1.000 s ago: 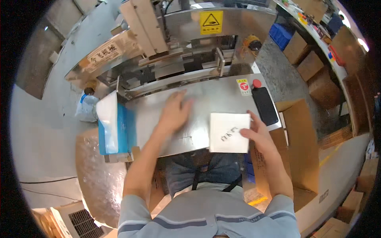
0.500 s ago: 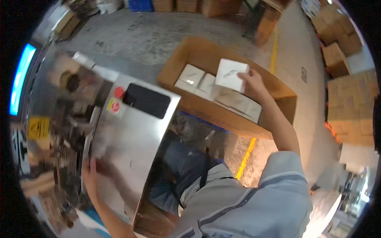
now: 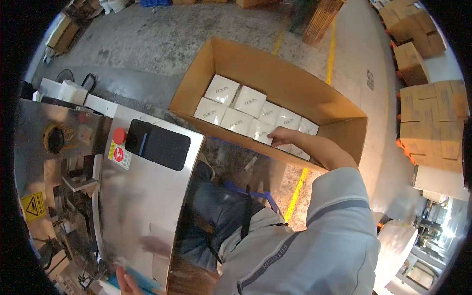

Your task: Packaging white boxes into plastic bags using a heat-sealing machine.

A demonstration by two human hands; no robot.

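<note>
An open brown cardboard carton point(image 3: 339, 105) stands ahead of me, with white square packs point(image 3: 222, 89) in two rows inside it. My right hand point(image 3: 282, 137) reaches down into the carton's near row. Its fingers are closed at the right edge of one white pack point(image 3: 259, 129), which sits level with the others. At the lower left, my left hand point(image 3: 127, 282) is partly cut off by the picture's edge. Its visible fingers are stretched out and seem to hold nothing. A blue flat thing point(image 3: 142, 281) lies beside it, at the steel machine top point(image 3: 142, 196).
On the machine top are a red button point(image 3: 119, 135) and a black phone-like slab point(image 3: 158, 145). Machine parts with a yellow warning label point(image 3: 33, 206) stand at the left. Stacked cartons point(image 3: 427, 123) line the right side. A yellow line point(image 3: 297, 196) crosses the floor.
My right hand has lowered the white pack from above the carton into its near row. My left hand has moved down along the machine top toward the picture's lower edge. The view has shifted.
</note>
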